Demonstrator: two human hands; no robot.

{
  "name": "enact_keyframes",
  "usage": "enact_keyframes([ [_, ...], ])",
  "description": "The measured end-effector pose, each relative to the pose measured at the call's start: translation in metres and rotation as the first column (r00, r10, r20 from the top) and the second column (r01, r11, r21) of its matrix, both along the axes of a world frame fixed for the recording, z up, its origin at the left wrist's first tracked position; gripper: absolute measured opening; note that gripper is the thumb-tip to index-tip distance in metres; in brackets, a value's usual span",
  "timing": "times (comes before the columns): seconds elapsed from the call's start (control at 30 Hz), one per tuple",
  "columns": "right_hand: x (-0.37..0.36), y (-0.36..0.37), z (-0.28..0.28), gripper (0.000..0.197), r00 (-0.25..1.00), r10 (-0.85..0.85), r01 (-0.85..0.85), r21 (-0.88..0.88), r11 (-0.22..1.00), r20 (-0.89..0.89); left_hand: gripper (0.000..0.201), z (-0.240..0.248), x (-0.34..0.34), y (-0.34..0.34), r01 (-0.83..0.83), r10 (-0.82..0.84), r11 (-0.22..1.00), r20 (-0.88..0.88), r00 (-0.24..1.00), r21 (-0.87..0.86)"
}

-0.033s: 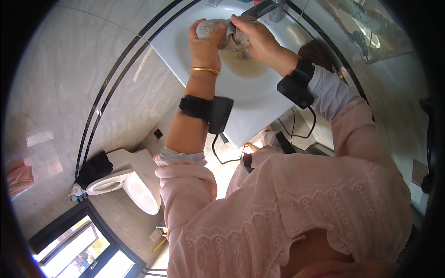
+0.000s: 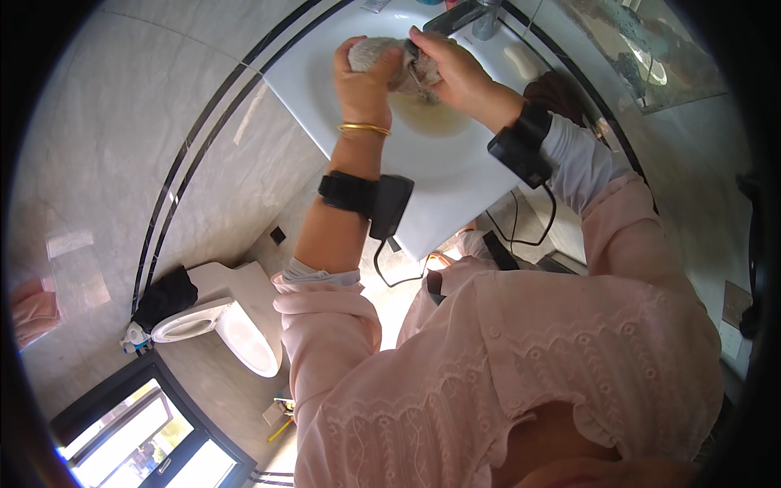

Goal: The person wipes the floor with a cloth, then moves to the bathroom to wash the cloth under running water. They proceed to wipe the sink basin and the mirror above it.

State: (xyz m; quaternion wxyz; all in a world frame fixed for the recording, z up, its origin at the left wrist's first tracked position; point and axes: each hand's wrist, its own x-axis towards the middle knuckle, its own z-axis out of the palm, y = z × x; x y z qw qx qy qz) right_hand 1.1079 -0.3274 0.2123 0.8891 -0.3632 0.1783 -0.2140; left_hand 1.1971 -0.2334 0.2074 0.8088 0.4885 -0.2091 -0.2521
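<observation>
Over the white washbasin (image 2: 455, 183), both hands hold a grey, fuzzy, wet-looking fabric item (image 2: 370, 54); its exact kind cannot be made out. My left hand (image 2: 364, 88), with a gold bangle at the wrist, is closed around its left end, thumb on top. Gripping the right end, my right hand (image 2: 462, 75) has its thumb pressed along the upper edge. A darker, crumpled part with a thin strand shows between the hands. Below them, cloudy brownish water (image 2: 433, 119) lies in the bowl. The fingers behind the item are hidden.
A metal faucet (image 2: 486, 21) stands at the basin's back, with a pale soap bar (image 2: 521, 62) to its right. Dark brown cloth (image 2: 561, 96) lies beside the basin. Black cables (image 2: 547, 224) hang from both forearm devices. A toilet (image 2: 244, 329) is at the lower left.
My left hand has shifted slightly right and toward me, along with the grey fabric item. The right hand has barely moved.
</observation>
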Motion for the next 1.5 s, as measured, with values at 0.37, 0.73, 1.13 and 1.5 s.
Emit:
enact_keyframes([
  [0.37, -0.01, -0.034, -0.064, 0.019, 0.816, 0.567, -0.542, 0.188, 0.819, -0.114, 0.027, -0.025, -0.054, 0.005, -0.124, 0.007, 0.991, 0.929, 0.37, 0.042],
  [0.73, -0.002, -0.015, -0.04, 0.022, 0.482, 0.703, -0.838, -0.041, 0.544, -0.523, 0.016, -0.046, -0.081, 0.029, 0.096, -0.174, 0.98, 0.985, 0.018, 0.172],
  [1.13, 0.011, 0.007, -0.055, 0.019, 0.385, 0.645, -0.92, -0.221, 0.323, -0.66, 0.007, -0.085, -0.075, 0.04, 0.156, -0.322, 0.912, 0.898, -0.299, 0.379],
  [1.5, 0.015, 0.02, -0.08, 0.023, 0.417, 0.493, -0.906, -0.389, 0.164, -0.764, 0.027, -0.102, -0.086, 0.033, 0.091, -0.803, 0.596, 0.592, 0.069, 0.798],
])
